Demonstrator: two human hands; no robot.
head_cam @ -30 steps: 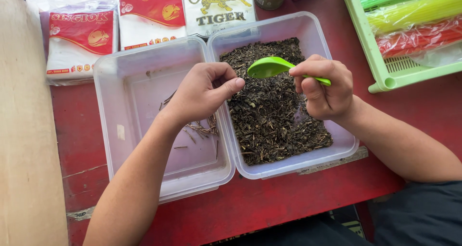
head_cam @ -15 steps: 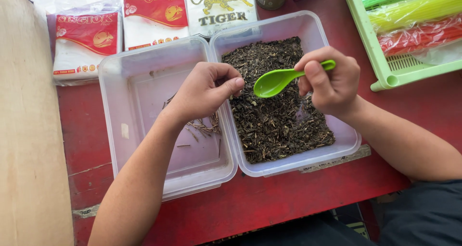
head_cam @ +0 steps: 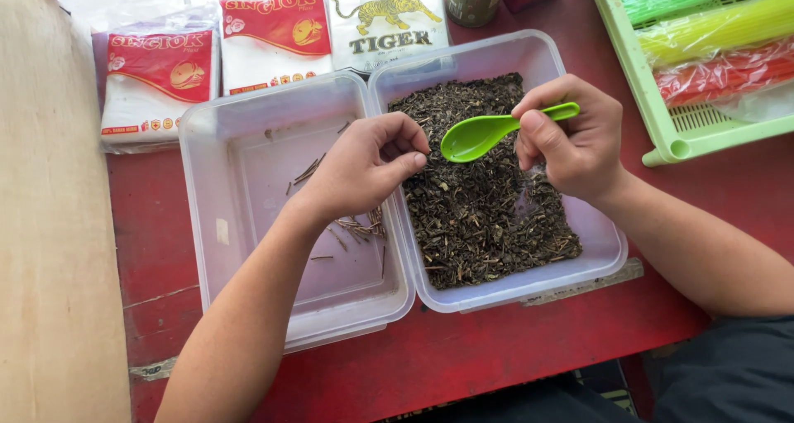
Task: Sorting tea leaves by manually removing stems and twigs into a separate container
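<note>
While the right hand [head_cam: 579, 138] grips a green plastic spoon [head_cam: 488, 133] over dried tea leaves [head_cam: 484, 200], the left hand [head_cam: 368, 162] pinches its fingertips together at the tub edge.

Both clear plastic tubs sit side by side on the red desk [head_cam: 463, 348]: the right tub [head_cam: 591, 241] holds the leaves, the left tub [head_cam: 248, 249] only a few loose stems [head_cam: 356, 224]. Spoon bowl hovers just above the leaves.

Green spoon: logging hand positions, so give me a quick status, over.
Right hand grips green spoon above the dried leaves. Left hand loosely curled at the wall between both clear tubs, contents hidden. Left tub holds few twigs. Nothing obstructing.
</note>
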